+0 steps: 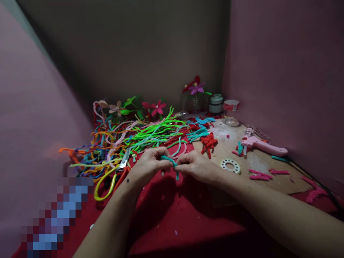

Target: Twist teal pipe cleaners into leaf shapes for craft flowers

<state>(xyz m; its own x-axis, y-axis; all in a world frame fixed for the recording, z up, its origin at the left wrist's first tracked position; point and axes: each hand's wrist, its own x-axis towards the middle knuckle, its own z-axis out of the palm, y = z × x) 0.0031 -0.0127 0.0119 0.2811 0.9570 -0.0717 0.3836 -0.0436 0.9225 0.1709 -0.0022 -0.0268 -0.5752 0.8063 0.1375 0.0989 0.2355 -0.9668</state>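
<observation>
Between my two hands is a short teal pipe cleaner (pixel 169 159), bent, with one end hanging down below the fingertips. My left hand (pixel 152 161) pinches its left part between thumb and fingers. My right hand (pixel 195 166) grips it close by, thumb and forefinger pressed together at the bend. Left of my left wrist lie scissors (pixel 105 186) with yellow and orange handles, blades pointing up and away. Just beyond my hands spreads a heap of pipe cleaners (pixel 150 134) in green, orange, pink, blue and other colours.
A pink glue gun (pixel 264 145) rests on a wooden board (pixel 282 184) at the right, among pink pieces and a white perforated ring (pixel 230 166). Red pieces (pixel 209 144) lie beyond it. At the back stand pipe-cleaner flowers (pixel 158 106), a jar (pixel 216 104) and a cup (pixel 231 106).
</observation>
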